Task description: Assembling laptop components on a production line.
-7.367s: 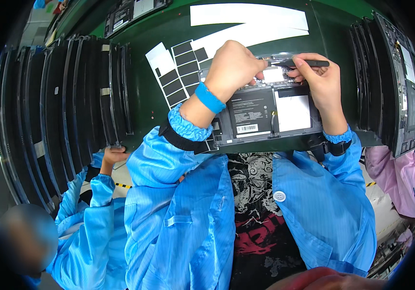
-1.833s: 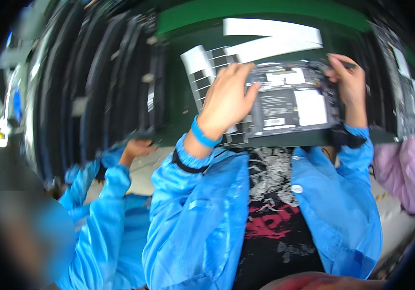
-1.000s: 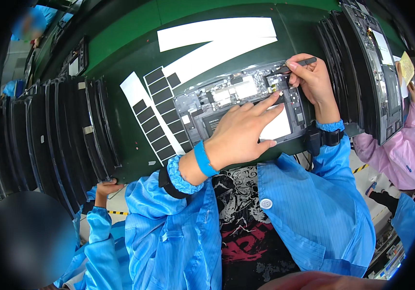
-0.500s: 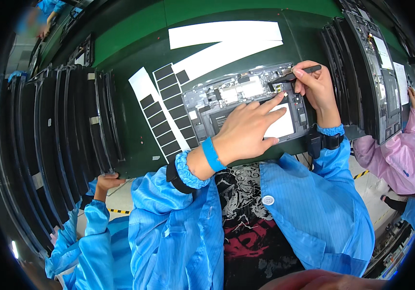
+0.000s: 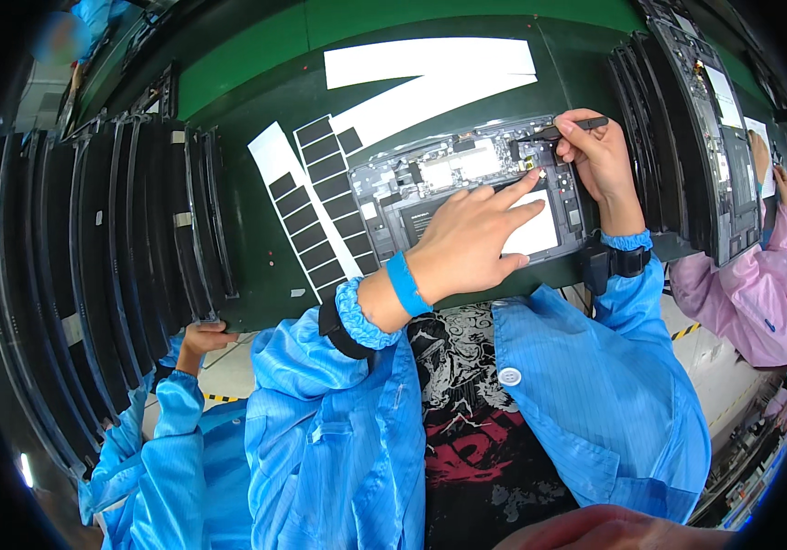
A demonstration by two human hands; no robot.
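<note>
An opened laptop base (image 5: 382, 191) lies on the dark green bench in front of me, its boards and a black battery (image 5: 416, 220) exposed. My left hand (image 5: 467, 229) rests over it with fingers spread, the forefinger pressing near a small yellow patch (image 5: 529, 163) on the right side. Beneath that hand, a white rectangle (image 5: 545, 234) is partly covered. My right hand (image 5: 598, 160) pinches black tweezers (image 5: 586, 125) at the base's upper right corner. Their tips point left over the board, close to the left forefinger; whether they grip anything is too small to tell.
Sheets of black rectangular stickers (image 5: 325, 170) and white paper strips (image 5: 430, 62) lie left of and behind the base. A long row of dark laptop parts (image 5: 91, 275) stands at left; more (image 5: 646, 137) stand at right. Co-workers' hands (image 5: 203, 341) show at the bench edges.
My right hand has shifted slightly up, and the tweezers now lie flatter. My left hand stays almost where it was. At far right, another person's hand has appeared by a white sheet.
</note>
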